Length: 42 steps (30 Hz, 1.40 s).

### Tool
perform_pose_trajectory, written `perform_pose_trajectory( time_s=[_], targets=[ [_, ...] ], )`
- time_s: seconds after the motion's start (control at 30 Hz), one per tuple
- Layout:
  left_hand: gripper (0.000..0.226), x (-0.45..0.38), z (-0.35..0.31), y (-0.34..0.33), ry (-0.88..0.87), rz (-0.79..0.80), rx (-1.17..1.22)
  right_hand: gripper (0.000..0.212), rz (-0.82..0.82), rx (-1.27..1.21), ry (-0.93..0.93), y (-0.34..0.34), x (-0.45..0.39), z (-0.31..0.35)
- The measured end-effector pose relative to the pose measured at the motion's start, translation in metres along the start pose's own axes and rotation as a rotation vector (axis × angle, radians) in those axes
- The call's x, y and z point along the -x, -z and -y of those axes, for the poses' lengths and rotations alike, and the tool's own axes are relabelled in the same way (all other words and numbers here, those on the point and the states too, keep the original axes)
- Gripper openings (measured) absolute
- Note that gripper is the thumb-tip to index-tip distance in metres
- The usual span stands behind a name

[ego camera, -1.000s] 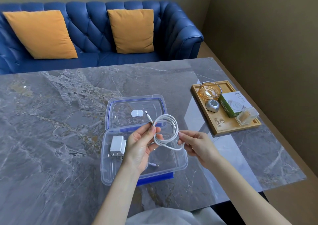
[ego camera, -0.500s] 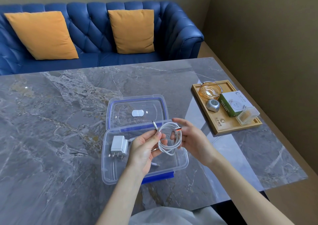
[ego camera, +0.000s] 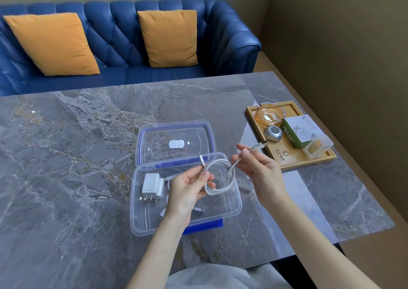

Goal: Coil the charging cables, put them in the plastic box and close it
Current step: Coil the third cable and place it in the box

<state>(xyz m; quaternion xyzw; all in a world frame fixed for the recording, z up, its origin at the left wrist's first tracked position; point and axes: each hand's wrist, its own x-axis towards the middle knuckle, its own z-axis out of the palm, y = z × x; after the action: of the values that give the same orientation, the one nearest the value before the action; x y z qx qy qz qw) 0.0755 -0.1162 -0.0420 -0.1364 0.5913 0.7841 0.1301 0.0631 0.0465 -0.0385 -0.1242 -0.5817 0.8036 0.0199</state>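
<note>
Over the open clear plastic box [ego camera: 229, 209], the left hand [ego camera: 187, 191] pinched the coiled white charging cable [ego camera: 220, 178] while the right hand [ego camera: 260, 169] gripped its free end, seemingly to finish the coil.

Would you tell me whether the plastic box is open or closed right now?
Open. The plastic box has its lid flipped back flat on the table, with a white charger visible inside.

Both hands [ego camera: 189, 189] [ego camera: 259, 169] raised, fingers [ego camera: 206, 175] pinched.

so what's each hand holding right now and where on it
Both hold the same white cable. The left hand pinches the coiled loops near one plug; the right hand pinches the loose tail just behind the other plug.
</note>
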Motion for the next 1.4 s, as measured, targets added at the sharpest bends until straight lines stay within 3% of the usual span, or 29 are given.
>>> perform_pose_trajectory(
  time_s=[0.1,0.2,0.27,0.4,0.5,0.67,0.8,0.93,1.03,1.23,1.4],
  targets=[
    [0.022,0.000,-0.001,-0.002,-0.053,0.038,-0.042,0.014,-0.107,0.021,-0.029,0.001,-0.003,0.002],
    [0.023,-0.001,0.001,0.000,-0.117,0.052,-0.135,0.006,-0.072,0.376,0.025,0.007,-0.005,0.005],
    [0.022,-0.003,0.004,0.003,-0.159,0.086,-0.256,0.004,0.052,0.675,0.036,0.009,-0.008,0.007],
    [0.027,-0.003,0.009,0.003,-0.208,0.176,-0.392,0.019,0.391,1.286,0.120,0.006,-0.016,0.009],
    [0.031,-0.003,0.012,0.002,-0.217,0.175,-0.444,0.029,0.589,1.471,0.094,0.002,-0.020,0.009],
    [0.024,-0.004,0.016,0.004,-0.219,0.138,-0.491,0.029,0.736,1.400,0.035,0.003,-0.023,0.015],
    [0.018,-0.002,0.016,0.002,-0.238,0.128,-0.689,0.024,0.783,1.486,-0.020,0.000,-0.028,0.012],
    [0.018,-0.003,0.015,0.004,-0.293,0.158,-0.870,0.027,0.819,1.272,-0.155,0.007,-0.027,0.012],
    [0.017,-0.007,0.015,0.005,-0.168,0.188,-0.645,0.023,0.841,1.022,-0.245,0.016,-0.025,0.008],
    [0.014,-0.017,0.025,0.015,0.028,0.088,-0.305,0.029,0.657,0.636,-0.433,0.022,-0.022,0.001],
    [0.013,-0.018,0.027,0.019,0.113,0.027,-0.080,0.033,0.549,0.549,-0.431,0.014,-0.015,-0.005]
  ],
)
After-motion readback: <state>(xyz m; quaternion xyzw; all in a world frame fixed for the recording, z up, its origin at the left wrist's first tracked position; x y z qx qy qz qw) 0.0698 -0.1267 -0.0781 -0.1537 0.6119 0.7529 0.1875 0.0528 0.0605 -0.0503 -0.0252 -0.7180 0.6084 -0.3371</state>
